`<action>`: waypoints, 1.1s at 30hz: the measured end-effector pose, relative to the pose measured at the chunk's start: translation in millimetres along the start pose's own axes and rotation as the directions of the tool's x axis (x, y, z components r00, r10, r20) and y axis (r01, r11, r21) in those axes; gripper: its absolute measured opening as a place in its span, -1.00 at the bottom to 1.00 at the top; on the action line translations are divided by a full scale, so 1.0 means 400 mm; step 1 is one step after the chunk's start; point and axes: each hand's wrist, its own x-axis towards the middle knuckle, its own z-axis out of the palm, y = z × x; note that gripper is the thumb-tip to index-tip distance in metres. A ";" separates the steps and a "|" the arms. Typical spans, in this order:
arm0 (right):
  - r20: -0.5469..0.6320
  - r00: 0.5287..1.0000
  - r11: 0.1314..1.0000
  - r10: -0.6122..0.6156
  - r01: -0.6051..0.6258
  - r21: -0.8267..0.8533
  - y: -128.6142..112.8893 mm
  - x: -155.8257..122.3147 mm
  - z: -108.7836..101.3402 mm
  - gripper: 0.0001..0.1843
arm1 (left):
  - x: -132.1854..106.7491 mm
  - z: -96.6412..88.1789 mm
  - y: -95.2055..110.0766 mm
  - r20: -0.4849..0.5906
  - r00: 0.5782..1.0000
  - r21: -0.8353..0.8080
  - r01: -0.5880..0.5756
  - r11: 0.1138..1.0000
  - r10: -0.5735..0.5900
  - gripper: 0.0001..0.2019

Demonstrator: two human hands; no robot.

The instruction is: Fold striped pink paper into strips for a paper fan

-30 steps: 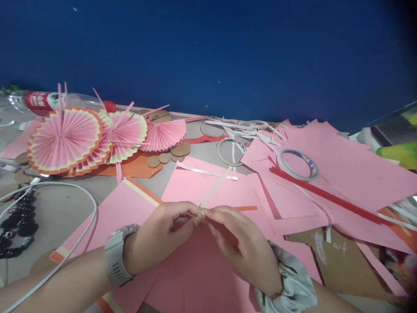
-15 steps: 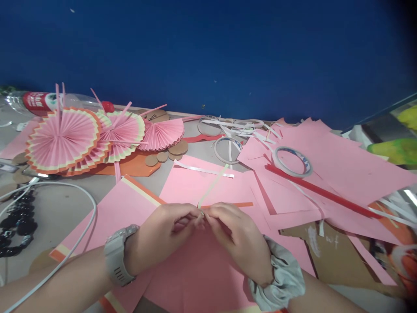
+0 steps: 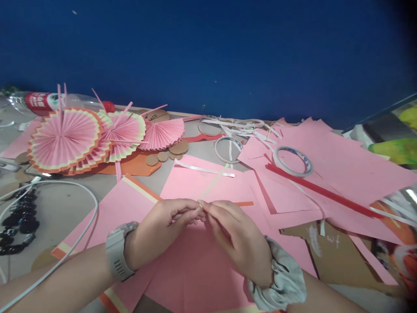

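Observation:
My left hand, with a grey watch on its wrist, and my right hand, with a grey scrunchie on its wrist, meet fingertip to fingertip at the table's near middle. Both pinch the near end of a thin pale green paper strip that slants up and away to the right. Below the hands lies a large pink paper sheet with orange and cream edging.
Pleated pink paper fans lie at the back left beside a plastic bottle. Tape rolls and more pink sheets cover the right. A white cable and black beads sit at the left. A blue wall stands behind.
Both hands have shifted slightly away from me while still pinching the strip; the strip's angle has hardly changed.

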 end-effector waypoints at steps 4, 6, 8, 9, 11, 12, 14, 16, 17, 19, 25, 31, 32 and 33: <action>0.020 0.999 0.999 -0.042 0.043 -0.016 0.004 -0.001 -0.001 -0.56 | 0.002 -0.002 -0.001 -0.017 1.000 -0.016 0.025 1.000 -0.025 -0.81; 0.011 0.998 0.998 -0.067 0.067 -0.021 0.006 -0.001 -0.001 -0.52 | 0.002 -0.002 -0.002 -0.024 0.999 -0.026 0.036 0.999 -0.037 -0.81; 0.006 0.997 0.996 -0.082 0.082 -0.017 0.008 -0.002 0.000 -0.50 | 0.002 -0.002 -0.002 -0.027 0.998 -0.033 0.047 0.998 -0.048 -0.82; 0.010 0.997 0.996 -0.083 0.083 -0.014 0.008 -0.002 0.000 -0.49 | 0.002 -0.002 -0.003 -0.027 0.998 -0.036 0.050 0.998 -0.051 -0.82; 0.023 0.997 0.997 -0.073 0.074 -0.010 0.009 -0.004 0.001 -0.47 | 0.002 -0.001 -0.004 -0.029 0.998 -0.042 0.049 0.998 -0.050 -0.83; 0.031 0.997 0.998 -0.067 0.067 -0.007 0.009 -0.004 0.001 -0.46 | 0.002 -0.001 -0.004 -0.033 0.998 -0.044 0.048 0.998 -0.049 -0.83; 0.036 0.998 0.998 -0.056 0.056 -0.004 0.009 -0.006 0.001 -0.46 | 0.001 -0.002 -0.003 -0.039 0.998 -0.047 0.049 0.998 -0.051 -0.83; 0.038 0.998 0.999 -0.050 0.050 0.003 0.009 -0.007 0.001 -0.46 | 0.002 -0.003 -0.001 -0.037 0.997 -0.044 0.059 0.997 -0.061 -0.82; 0.038 0.998 0.999 -0.050 0.050 0.007 0.009 -0.007 0.001 -0.46 | 0.002 -0.003 0.000 -0.031 0.997 -0.042 0.065 0.997 -0.066 -0.81; 0.039 0.998 0.999 -0.052 0.051 0.011 0.009 -0.007 0.001 -0.47 | 0.003 -0.003 0.001 -0.020 0.998 -0.042 0.064 0.997 -0.065 -0.80; 0.027 0.999 0.999 -0.047 0.047 0.013 0.006 -0.005 0.001 -0.45 | 0.002 -0.001 0.000 -0.026 0.998 -0.042 0.053 0.998 -0.054 -0.78; 0.044 0.998 0.998 -0.040 0.038 0.047 0.008 -0.008 0.002 -0.43 | 0.004 -0.001 0.003 -0.013 0.999 -0.065 0.047 0.997 -0.048 -0.78; 0.047 0.998 0.998 -0.037 0.034 0.050 0.008 -0.008 0.002 -0.43 | 0.005 -0.001 0.003 -0.011 0.999 -0.071 0.045 0.997 -0.045 -0.78; 0.048 0.998 0.998 -0.033 0.031 0.052 0.009 -0.008 0.002 -0.43 | 0.005 -0.002 0.002 -0.010 0.999 -0.074 0.041 0.996 -0.042 -0.78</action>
